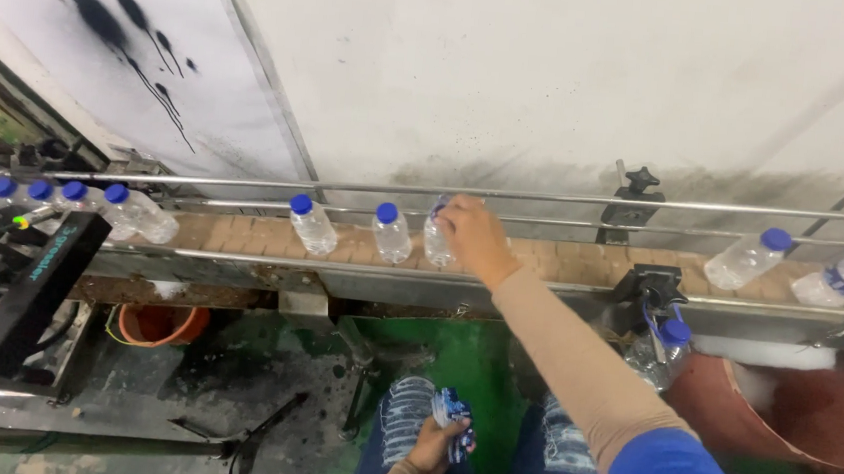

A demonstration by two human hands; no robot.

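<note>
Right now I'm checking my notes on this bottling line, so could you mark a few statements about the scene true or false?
1. The right hand is on a bottle on the conveyor. True.
2. The left hand is empty. False: it holds a bunch of blue labels by the knee.
3. The bottles have red caps. False: the caps are blue.
4. A cluster of bottles stands at the left end of the conveyor. True.
5. An orange bucket sits on the conveyor. False: it is on the floor below it.
</note>
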